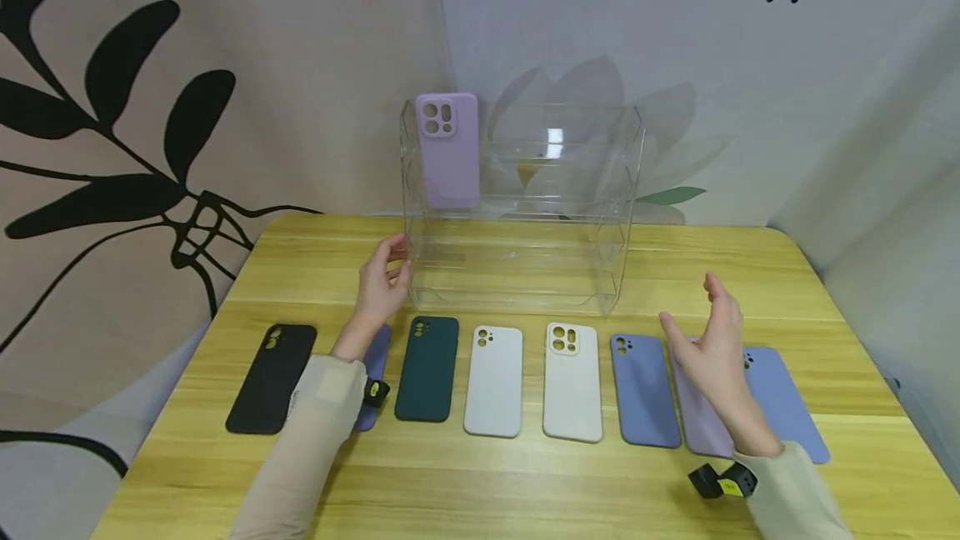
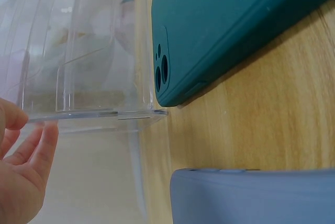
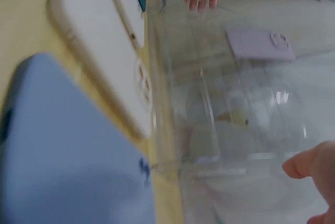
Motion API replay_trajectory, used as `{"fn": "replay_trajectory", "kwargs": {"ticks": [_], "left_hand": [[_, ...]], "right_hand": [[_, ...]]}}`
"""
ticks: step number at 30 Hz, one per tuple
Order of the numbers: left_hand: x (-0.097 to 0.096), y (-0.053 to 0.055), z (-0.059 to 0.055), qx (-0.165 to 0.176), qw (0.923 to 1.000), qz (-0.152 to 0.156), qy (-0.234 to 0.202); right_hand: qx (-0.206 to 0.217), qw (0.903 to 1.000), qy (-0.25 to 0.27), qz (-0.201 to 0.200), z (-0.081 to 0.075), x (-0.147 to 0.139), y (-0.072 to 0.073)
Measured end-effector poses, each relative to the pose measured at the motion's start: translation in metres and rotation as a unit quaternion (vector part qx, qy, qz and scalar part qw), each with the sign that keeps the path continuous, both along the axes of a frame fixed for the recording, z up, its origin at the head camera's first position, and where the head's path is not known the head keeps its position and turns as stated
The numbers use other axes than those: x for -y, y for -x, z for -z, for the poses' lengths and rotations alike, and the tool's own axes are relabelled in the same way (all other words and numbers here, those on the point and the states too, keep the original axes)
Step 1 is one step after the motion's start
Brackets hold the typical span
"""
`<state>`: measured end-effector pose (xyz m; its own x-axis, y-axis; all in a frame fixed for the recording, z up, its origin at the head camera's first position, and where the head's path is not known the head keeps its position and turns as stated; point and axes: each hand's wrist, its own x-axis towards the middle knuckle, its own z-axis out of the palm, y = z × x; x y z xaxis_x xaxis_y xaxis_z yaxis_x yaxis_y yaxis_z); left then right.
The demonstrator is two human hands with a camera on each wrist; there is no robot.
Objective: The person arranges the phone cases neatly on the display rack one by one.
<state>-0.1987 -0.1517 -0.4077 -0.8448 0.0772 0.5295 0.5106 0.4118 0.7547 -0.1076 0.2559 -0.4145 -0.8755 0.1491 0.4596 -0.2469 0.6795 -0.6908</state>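
Note:
A clear acrylic display stand stands at the back of the table, with a lilac phone case upright in its upper left. My left hand is at the stand's left side. In the left wrist view, its thumb and fingers lie about the panel edge, seeming to pinch it. My right hand hovers above a purple phone case, apart from the stand, its thumb and fingers spread and holding nothing. In the right wrist view, its thumb shows beside the stand.
Along the table front lie a black case, a partly hidden blue case, a green case, a white case, a cream case, a blue case and another blue case. A patterned curtain hangs behind.

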Motion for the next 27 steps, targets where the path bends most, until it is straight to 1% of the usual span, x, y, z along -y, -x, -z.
{"fn": "replay_trajectory", "kwargs": {"ticks": [6,10,11,13,18,20,23,27], "left_hand": [[0.000,-0.001,-0.002,0.013,0.9999,0.000,-0.002],[0.000,0.000,-0.001,0.015,0.9999,0.000,0.000],[0.000,0.001,0.001,0.015,0.9999,-0.001,0.001],[0.002,0.006,0.009,0.012,0.9999,-0.001,-0.002],[0.009,0.020,0.030,0.018,0.9998,-0.006,-0.003],[0.011,0.021,0.032,0.022,0.9997,-0.007,-0.002],[0.011,0.022,0.032,0.019,0.9998,-0.005,-0.004],[0.011,0.021,0.032,0.012,0.9999,-0.002,-0.004]], "right_hand": [[0.034,0.9984,0.006,0.044,0.021,-0.027,-0.013],[0.066,0.9955,0.005,0.068,0.028,-0.044,-0.021],[0.076,0.9944,0.006,0.074,0.030,-0.049,-0.023],[0.099,0.9915,0.003,0.085,0.032,-0.056,-0.026],[0.155,0.9824,-0.004,0.104,0.041,-0.076,-0.033],[0.166,0.9793,-0.017,0.114,0.046,-0.083,-0.033],[0.180,0.9737,-0.043,0.133,0.051,-0.091,-0.033],[0.188,0.9695,-0.070,0.141,0.057,-0.098,-0.034]]}}
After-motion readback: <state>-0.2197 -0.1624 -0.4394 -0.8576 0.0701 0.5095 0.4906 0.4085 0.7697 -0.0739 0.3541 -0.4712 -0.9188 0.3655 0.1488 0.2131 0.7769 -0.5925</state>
